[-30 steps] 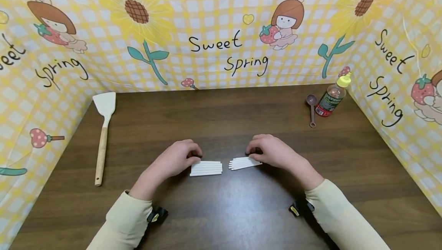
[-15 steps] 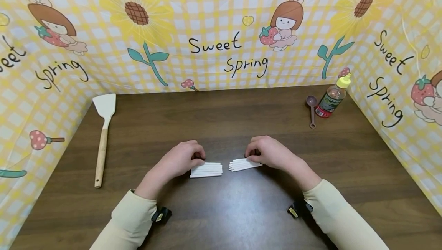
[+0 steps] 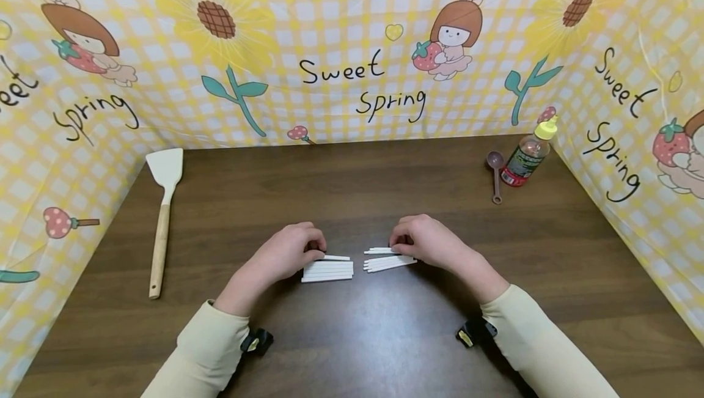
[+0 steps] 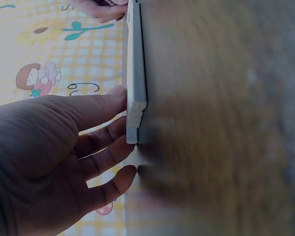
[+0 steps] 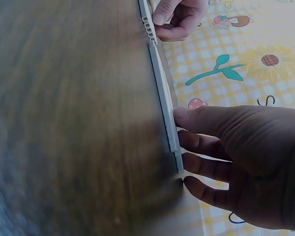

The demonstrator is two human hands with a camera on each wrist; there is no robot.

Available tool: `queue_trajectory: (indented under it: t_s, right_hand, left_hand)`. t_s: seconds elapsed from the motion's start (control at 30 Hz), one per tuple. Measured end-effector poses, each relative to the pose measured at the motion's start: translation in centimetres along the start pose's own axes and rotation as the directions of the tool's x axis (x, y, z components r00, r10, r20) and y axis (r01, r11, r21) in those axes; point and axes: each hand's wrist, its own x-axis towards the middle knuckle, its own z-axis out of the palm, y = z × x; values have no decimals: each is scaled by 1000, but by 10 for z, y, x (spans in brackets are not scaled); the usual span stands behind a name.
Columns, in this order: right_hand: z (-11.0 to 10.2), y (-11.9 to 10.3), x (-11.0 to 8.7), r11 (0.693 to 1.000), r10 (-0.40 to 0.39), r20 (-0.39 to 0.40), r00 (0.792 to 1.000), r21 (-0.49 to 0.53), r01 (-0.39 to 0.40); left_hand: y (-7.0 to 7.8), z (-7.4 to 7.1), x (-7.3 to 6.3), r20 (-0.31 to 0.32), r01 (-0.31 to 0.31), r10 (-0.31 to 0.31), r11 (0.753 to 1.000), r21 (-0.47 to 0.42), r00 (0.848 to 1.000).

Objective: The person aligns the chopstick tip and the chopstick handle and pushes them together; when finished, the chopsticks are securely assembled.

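Note:
Two side-by-side rows of thin white sticks lie on the wooden table, a left row (image 3: 328,271) and a right row (image 3: 389,263). My left hand (image 3: 290,252) pinches one white stick (image 3: 337,258) at the far edge of the left row, its thumb on the near side and fingertips behind, as the left wrist view shows. On the other side, my right hand (image 3: 429,241) pinches a couple of white sticks (image 3: 378,251), split off by a narrow gap from the rest of their row. Its thumb (image 5: 184,117) and fingertips partly hide their right ends.
A white spatula (image 3: 161,221) with a wooden handle lies at the left. At the back right stand a squeeze bottle (image 3: 526,156) with a yellow cap and, beside it, a purple measuring spoon (image 3: 496,175). A patterned yellow cloth (image 3: 341,19) walls the table at the back and sides.
My left hand has shifted slightly right along its row, and one stick there has angled away. A couple of sticks under my right hand have parted from their row toward the back.

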Motion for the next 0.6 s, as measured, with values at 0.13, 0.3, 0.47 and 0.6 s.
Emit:
queue_trajectory:
  t_s: [0.13,0.3,0.47,0.6]
  right_hand:
    - [1,1,1,1000,9,-15,1000,17,-9]
    - [2,3,2,999,29,-7,1000,33,-28]
    - [3,4,4,999,30,-17,999,21,-30]
    - [3,4,5,1000,28,-24,999,3,-28]
  left_hand:
    - [0,0,0,2,5,-5,1000,-3,1000]
    - [-1,0,1,6,9,-9,1000,-4,1000]
    - [-2,0,2,-2,1,-1,1000,12,1000]
    - [-3,0,3,-8,0,0,1000,27,1000]
